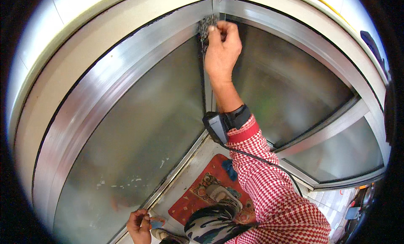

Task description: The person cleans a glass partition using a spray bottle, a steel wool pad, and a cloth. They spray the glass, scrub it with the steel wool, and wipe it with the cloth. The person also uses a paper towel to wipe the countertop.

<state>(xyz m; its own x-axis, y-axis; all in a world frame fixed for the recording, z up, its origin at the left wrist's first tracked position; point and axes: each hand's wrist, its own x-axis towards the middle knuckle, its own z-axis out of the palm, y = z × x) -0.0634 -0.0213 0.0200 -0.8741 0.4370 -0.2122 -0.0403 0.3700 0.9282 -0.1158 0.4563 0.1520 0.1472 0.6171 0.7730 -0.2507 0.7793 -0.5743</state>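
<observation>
My right hand (223, 42) pinches a grey scouring pad (206, 26), which looks like steel wool. The pad presses against the aluminium frame (116, 59) at the corner where two framed panels meet. To its left is a large frosted glass panel (135, 118); to its right is a darker glass panel (277, 83). A black device (217, 127) is strapped to my right wrist, with a cable running along the checked sleeve (262, 168). My left hand (139, 225) is low on the left near the bottom rail (176, 170), fingers curled. Whether it holds something cannot be told.
A red patterned mat (192, 193) lies on the floor below, with a dark blue cloth (229, 169) on it. My shoe (222, 195) stands on the mat. A smaller glass pane (341, 152) is at the right. Pale whitish marks (118, 184) spot the left glass.
</observation>
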